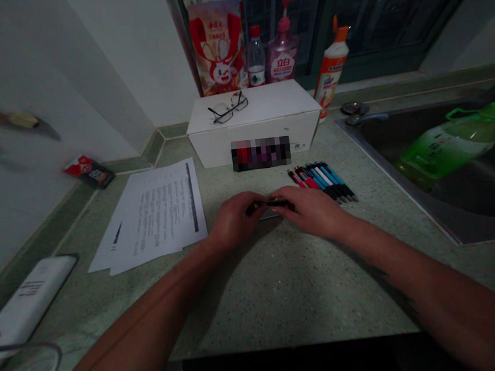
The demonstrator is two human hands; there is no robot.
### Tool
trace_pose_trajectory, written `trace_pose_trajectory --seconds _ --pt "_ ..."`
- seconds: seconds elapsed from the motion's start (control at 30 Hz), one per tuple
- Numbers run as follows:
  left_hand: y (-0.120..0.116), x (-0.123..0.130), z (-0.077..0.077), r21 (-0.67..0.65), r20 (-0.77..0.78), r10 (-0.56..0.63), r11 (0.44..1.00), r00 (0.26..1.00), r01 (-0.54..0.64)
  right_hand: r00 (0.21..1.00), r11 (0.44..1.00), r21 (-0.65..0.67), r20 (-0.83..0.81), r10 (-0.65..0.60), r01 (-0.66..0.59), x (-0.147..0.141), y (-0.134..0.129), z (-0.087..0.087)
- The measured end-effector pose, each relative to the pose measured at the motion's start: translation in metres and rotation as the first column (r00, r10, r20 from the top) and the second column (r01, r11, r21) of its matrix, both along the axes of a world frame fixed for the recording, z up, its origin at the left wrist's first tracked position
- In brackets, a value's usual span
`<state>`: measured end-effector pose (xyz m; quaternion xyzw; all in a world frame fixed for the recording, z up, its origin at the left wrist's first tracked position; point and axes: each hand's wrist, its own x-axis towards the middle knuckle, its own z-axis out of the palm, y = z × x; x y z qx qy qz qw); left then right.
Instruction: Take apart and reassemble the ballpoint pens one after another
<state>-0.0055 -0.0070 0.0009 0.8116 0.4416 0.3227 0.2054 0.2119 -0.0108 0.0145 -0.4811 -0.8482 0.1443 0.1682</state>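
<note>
My left hand (238, 217) and my right hand (308, 207) meet over the middle of the counter, fingertips close together. Both are closed around a small, thin, dark object (271, 203), mostly covered by the fingers, so its kind cannot be made out. Under the fingers shows the pale edge of something flat (270, 216). A row of pens (322, 182) with red, white, blue and black barrels lies just beyond my right hand. To the left of my left hand are printed paper sheets (157, 215), overlapping one another.
Behind the hands stands a white box (252, 111) with eyeglasses (228, 108) on top. A bag (218, 41) and bottles line the window. At right, a green jug (450, 143) lies in the sink (408, 204). A white power strip-like device (31, 297) and cables occupy the left.
</note>
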Motion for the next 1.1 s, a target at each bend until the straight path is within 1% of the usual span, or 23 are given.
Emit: trace_pose_trajectory --seconds 0.13,0.27,0.4,0.6,0.77,0.93,1.1 --pt "-0.0003 0.0009 -0.0005 -0.006 0.006 0.004 1.0 1.0 -0.004 0.999 0.999 -0.029 0.022 -0.032 0.033 -0.0004 -0.0005 0.0015" --pt "-0.0002 0.0012 0.0002 -0.023 0.012 0.014 1.0 1.0 -0.014 1.0 1.0 -0.027 0.02 0.007 -0.006 -0.0009 0.0 0.0032" --pt "-0.0008 0.0007 0.0018 -0.035 0.008 0.005 0.999 1.0 -0.004 0.999 0.999 -0.012 0.011 0.033 -0.033 0.0001 0.0009 0.0013" --pt "-0.0004 0.0002 -0.0004 -0.011 0.015 0.002 1.0 1.0 -0.001 1.0 1.0 -0.014 -0.012 -0.02 0.02 0.0011 0.0 -0.0016" --pt "0.0007 0.0004 0.0003 -0.015 -0.005 0.007 1.0 1.0 -0.007 1.0 1.0 0.002 0.004 -0.006 0.006 0.0002 -0.0006 0.0008" --pt "0.0006 0.0001 0.0006 -0.001 -0.009 0.006 1.0 1.0 -0.006 1.0 1.0 -0.002 0.002 0.023 -0.023 0.0011 0.0007 -0.0006" --pt "-0.0002 0.0006 0.0002 0.003 -0.008 0.003 1.0 1.0 -0.003 1.0 1.0 -0.017 -0.009 -0.02 0.02 0.0013 0.0004 -0.0017"
